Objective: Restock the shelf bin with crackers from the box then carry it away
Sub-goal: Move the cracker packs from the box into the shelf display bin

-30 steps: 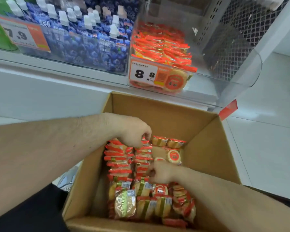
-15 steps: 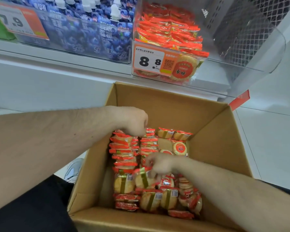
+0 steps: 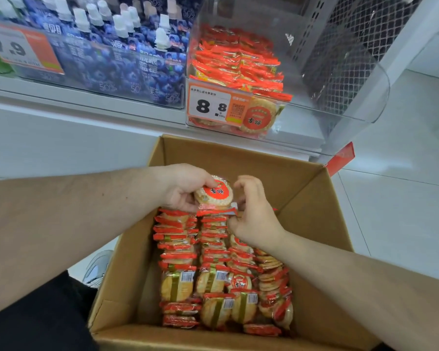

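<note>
An open cardboard box (image 3: 312, 198) sits below me, packed with rows of red-wrapped cracker packs (image 3: 188, 252). My left hand (image 3: 180, 188) grips a stack of cracker packs (image 3: 214, 193) lifted at the far end of the box, its round red label facing up. My right hand (image 3: 254, 219) touches the right side of that same stack, fingers curled on the wrappers. Above the box, the clear shelf bin (image 3: 340, 115) holds a pile of the same crackers (image 3: 238, 64) on its left side behind an 8.8 price tag (image 3: 211, 106).
Blue blueberry drink pouches (image 3: 117, 59) fill the neighbouring bin on the left, behind a 7.9 tag. A white shelf ledge (image 3: 61, 97) runs above the box. White tiled floor (image 3: 395, 211) lies to the right; a grey shoe (image 3: 99, 267) shows left of the box.
Both hands have risen from the rows with a stack of packs, now held up at the far end of the box. The view has moved closer to the shelf.
</note>
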A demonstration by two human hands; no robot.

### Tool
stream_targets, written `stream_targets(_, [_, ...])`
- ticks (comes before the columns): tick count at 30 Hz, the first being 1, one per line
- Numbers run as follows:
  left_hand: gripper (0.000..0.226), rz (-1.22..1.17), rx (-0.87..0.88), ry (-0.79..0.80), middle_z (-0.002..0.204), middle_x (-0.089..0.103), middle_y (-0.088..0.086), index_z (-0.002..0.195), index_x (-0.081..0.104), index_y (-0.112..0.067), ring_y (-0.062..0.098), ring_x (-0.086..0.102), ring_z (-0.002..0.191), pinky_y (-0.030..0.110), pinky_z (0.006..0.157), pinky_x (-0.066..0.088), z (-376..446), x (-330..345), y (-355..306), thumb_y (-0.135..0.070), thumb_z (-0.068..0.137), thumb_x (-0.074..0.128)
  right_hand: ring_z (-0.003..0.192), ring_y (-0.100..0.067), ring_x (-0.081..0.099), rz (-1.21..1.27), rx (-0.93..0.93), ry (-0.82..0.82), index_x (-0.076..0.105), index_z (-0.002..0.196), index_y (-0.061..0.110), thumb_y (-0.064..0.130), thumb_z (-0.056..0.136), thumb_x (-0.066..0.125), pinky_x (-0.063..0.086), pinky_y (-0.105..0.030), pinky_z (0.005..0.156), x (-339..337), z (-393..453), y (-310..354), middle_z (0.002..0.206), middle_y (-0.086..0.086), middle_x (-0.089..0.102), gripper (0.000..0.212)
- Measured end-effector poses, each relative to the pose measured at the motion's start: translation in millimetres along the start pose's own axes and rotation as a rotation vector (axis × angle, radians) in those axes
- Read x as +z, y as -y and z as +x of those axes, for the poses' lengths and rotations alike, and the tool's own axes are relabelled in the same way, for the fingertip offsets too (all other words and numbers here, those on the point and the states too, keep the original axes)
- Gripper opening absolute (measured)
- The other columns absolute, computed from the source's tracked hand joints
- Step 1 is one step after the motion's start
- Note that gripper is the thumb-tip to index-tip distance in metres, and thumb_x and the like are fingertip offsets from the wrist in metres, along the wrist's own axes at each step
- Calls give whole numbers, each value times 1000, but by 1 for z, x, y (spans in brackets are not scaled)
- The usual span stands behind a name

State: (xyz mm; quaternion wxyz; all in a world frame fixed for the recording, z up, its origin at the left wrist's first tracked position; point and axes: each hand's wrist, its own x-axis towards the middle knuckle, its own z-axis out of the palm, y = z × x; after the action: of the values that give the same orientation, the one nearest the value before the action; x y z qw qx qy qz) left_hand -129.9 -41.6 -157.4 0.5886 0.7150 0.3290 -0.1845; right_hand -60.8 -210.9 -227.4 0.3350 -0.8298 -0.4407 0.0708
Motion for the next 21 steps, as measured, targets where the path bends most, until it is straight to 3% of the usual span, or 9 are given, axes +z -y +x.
stream_targets(2, [20, 13, 3, -32, 98, 72, 6, 111, 61, -14, 17, 66, 84, 31, 62, 52, 1, -4, 4, -16, 92, 63, 85, -17, 54, -100, 246, 169, 48, 103, 15, 8, 71, 66, 41, -22, 69, 13, -8, -14, 106, 1, 47, 37])
stream_targets(4, [17, 51, 7, -32, 95, 70, 5, 106, 58, -17, 18, 66, 82, 31, 62, 53, -1, -5, 7, -16, 90, 65, 90, -22, 60, -279, 337, 592, 60, 98, 13, 12, 79, 64, 45, -25, 70, 31, -20, -30, 99, -1, 62, 20])
stream_targets(6, [23, 88, 1, -9, 95, 70, 6, 110, 56, -18, 19, 67, 81, 30, 59, 52, -1, -5, 8, -17, 89, 66, 103, -24, 60, -364, 361, 1003, 63, 117, 11, 19, 85, 64, 51, -29, 81, 53, -37, -43, 115, -6, 65, 33])
stream_targets(8, [24, 108, 0, 11, 93, 71, 6, 110, 55, -19, 19, 68, 80, 30, 59, 53, -2, -3, 7, -17, 89, 66, 108, -28, 59, -454, 348, 1214, 56, 130, 12, 27, 87, 66, 53, -35, 85, 74, -52, -48, 124, -9, 61, 47])
stream_targets(12, [26, 94, 14, 17, 95, 72, 6, 111, 55, -20, 21, 69, 86, 34, 67, 57, 0, -5, 4, -18, 88, 67, 103, -27, 60, -548, 376, 1274, 56, 127, 13, 32, 85, 70, 52, -35, 82, 99, -67, -50, 117, -8, 61, 48])
stream_targets(17, [20, 63, 32, 2, 92, 72, 5, 107, 56, -21, 20, 69, 85, 38, 75, 58, 1, -10, 1, -20, 90, 65, 95, -25, 58, -622, 256, 1275, 61, 114, 11, 15, 90, 61, 50, -35, 75, 95, -64, -47, 111, -10, 62, 24])
stream_targets(21, [14, 17, 74, -40, 95, 70, 5, 108, 57, -24, 18, 65, 83, 32, 66, 55, 0, -14, -3, -23, 94, 57, 79, -25, 53, -555, 169, 1088, 54, 84, 16, 15, 89, 53, 47, -36, 66, 47, -39, -43, 92, -10, 60, 4])
